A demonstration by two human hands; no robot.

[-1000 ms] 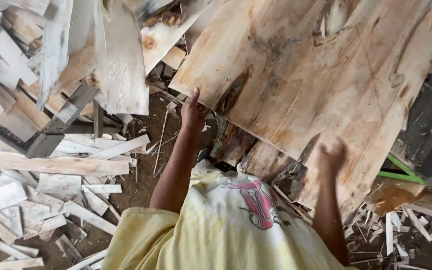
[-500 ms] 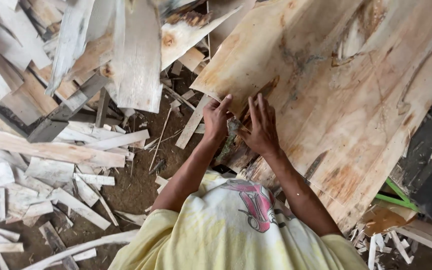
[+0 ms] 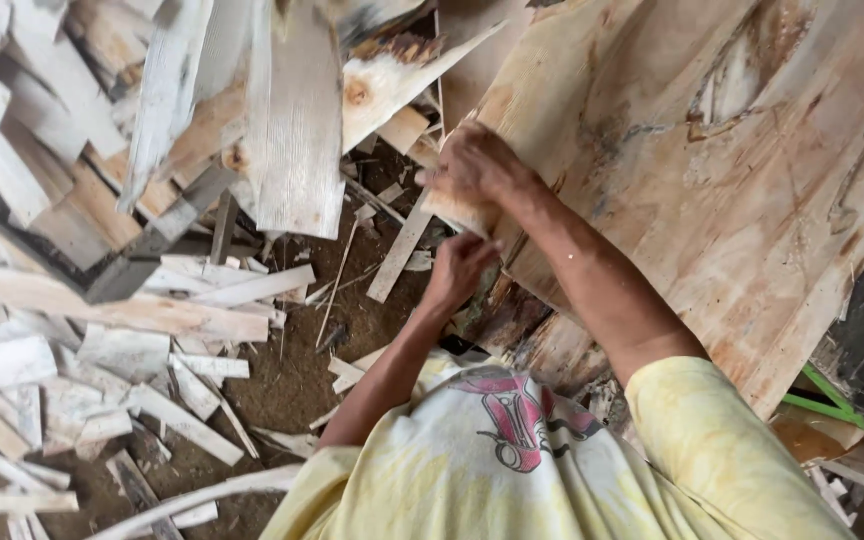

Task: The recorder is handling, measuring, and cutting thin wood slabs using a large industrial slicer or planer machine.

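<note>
Both hands close on the near corner of a large veneer sheet point(image 3: 712, 190): the right hand point(image 3: 474, 168) is clamped over the corner's upper edge, fingers curled across the face, while the left hand point(image 3: 460, 268) sits just below it at the underside of the same corner, its fingers apparently hooked on the edge, though the layered edges there hide exactly what they pinch. Nearest the viewer, below the grip, a yellow shirt point(image 3: 552, 470) with a pink print fills the foreground. At the grip, the sheet slopes up and away to the right, resting on darker, rougher sheets beneath it. Judged from its thin edge and broad, knotted, stained face, it is probably light for its area but flexible, brittle along the grain and splintery; a hold at one corner alone would likely let it sag or crack, so two spread holds along the edge look safer. Left of the grip, on bare soil point(image 3: 292, 370), lie pale offcut strips point(image 3: 142, 315), loose and overlapping. Beyond the grip, upper left, a grey weathered board point(image 3: 297, 130) leans among other planks, well apart from the hands. Far right of the grip, a green bar point(image 3: 822, 400) shows past the sheet's lower edge.
</note>
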